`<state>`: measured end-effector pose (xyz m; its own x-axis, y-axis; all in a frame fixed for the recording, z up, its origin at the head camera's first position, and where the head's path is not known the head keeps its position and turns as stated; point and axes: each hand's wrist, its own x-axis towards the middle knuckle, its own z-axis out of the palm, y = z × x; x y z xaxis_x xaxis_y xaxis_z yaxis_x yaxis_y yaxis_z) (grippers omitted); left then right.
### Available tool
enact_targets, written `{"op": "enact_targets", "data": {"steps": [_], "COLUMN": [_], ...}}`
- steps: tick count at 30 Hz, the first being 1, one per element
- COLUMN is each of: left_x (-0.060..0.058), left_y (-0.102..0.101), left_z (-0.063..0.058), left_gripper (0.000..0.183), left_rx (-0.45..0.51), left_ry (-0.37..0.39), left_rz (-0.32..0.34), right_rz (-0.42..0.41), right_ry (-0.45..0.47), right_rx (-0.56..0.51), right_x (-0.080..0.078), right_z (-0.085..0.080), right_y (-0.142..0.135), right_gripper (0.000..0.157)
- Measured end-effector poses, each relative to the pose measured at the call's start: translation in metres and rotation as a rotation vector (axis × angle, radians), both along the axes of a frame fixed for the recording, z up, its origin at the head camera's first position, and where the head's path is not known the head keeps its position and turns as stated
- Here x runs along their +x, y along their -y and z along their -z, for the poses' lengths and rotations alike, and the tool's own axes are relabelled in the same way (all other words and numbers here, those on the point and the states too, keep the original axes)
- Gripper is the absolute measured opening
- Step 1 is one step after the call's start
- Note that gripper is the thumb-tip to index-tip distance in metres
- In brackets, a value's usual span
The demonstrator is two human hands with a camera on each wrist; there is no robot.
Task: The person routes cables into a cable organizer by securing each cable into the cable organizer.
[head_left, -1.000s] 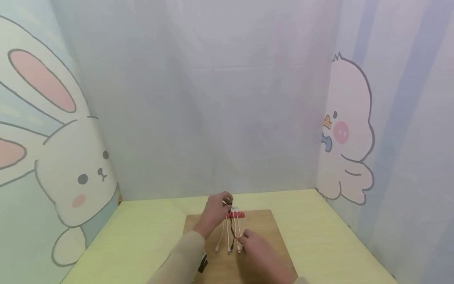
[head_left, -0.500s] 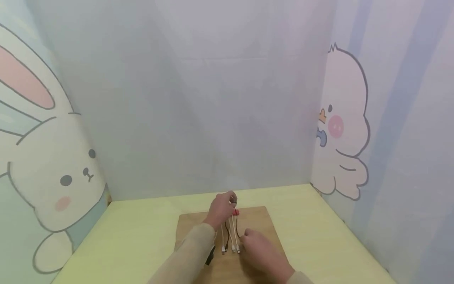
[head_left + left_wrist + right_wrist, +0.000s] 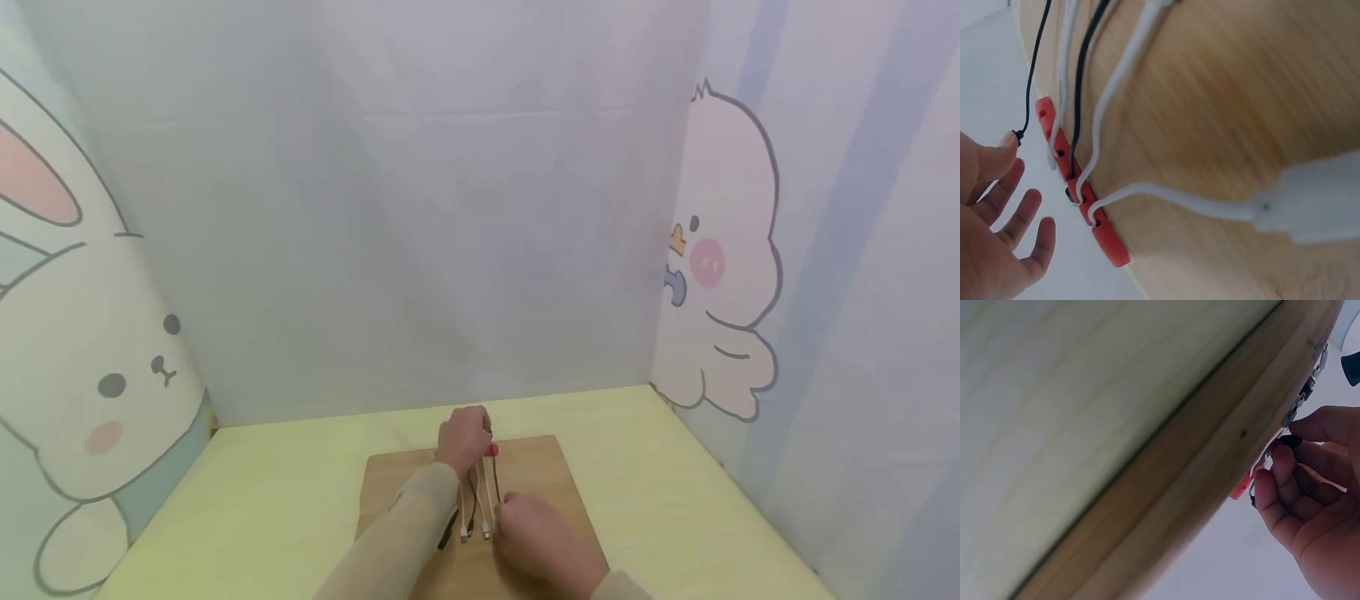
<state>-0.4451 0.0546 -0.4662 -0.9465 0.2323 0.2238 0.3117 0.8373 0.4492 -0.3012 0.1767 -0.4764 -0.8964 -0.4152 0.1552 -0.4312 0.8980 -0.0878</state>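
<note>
At the board's far edge my left hand [image 3: 463,435] pinches the black plug end of a thin black cable [image 3: 1030,81] between thumb and index finger; its other fingers spread loosely. That end hangs beside the red slotted cable holder [image 3: 1110,244], apart from it. Several white cables [image 3: 1116,75] and another black cable [image 3: 1079,81] sit in the holder's slots. Nearer the front, my right hand [image 3: 540,533] holds the same cable's other end, its thumb and fingers pinching a black connector [image 3: 1291,440]. The cable [image 3: 496,483] runs fairly straight between both hands.
A wooden board [image 3: 540,467] lies on the pale yellow table [image 3: 660,500] beneath the cables. White connectors [image 3: 486,532] and a black one [image 3: 470,527] lie in a row left of my right hand. Grey curtain [image 3: 420,250] and cartoon-printed walls surround the table.
The held black cable has shifted from across the white cables to their right side and straightened. Both hands still grip it. The head view has turned slightly.
</note>
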Motion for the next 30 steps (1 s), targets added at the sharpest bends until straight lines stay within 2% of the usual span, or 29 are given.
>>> {"op": "enact_targets", "data": {"steps": [6, 11, 16, 20, 26, 30], "left_x": [-0.004, -0.008, -0.010, -0.005, -0.001, 0.000], "left_y": [-0.002, -0.003, -0.004, 0.003, 0.011, 0.014], "left_z": [0.011, 0.017, 0.018, 0.016, 0.020, 0.019], "left_gripper": [0.006, 0.019, 0.008, 0.005, 0.019, 0.023], "left_rx": [-0.064, -0.126, -0.163, -0.146, -0.115, -0.108], "left_ry": [-0.014, -0.018, -0.002, -0.024, -0.008, -0.004], "left_rz": [-0.041, -0.073, -0.111, -0.097, -0.074, -0.063], "right_rz": [-0.021, -0.031, -0.038, -0.032, -0.038, -0.039], "right_ry": [-0.019, -0.043, -0.053, -0.045, -0.042, -0.033], "right_rx": [0.007, 0.025, 0.048, 0.062, 0.016, -0.001], "right_x": [0.000, -0.002, -0.002, 0.000, 0.008, 0.009], "right_z": [0.001, 0.005, 0.003, 0.003, 0.003, 0.006], "right_y": [0.004, 0.008, 0.012, 0.014, 0.010, 0.007], "right_gripper": [0.016, 0.018, 0.021, 0.020, 0.020, 0.014]}}
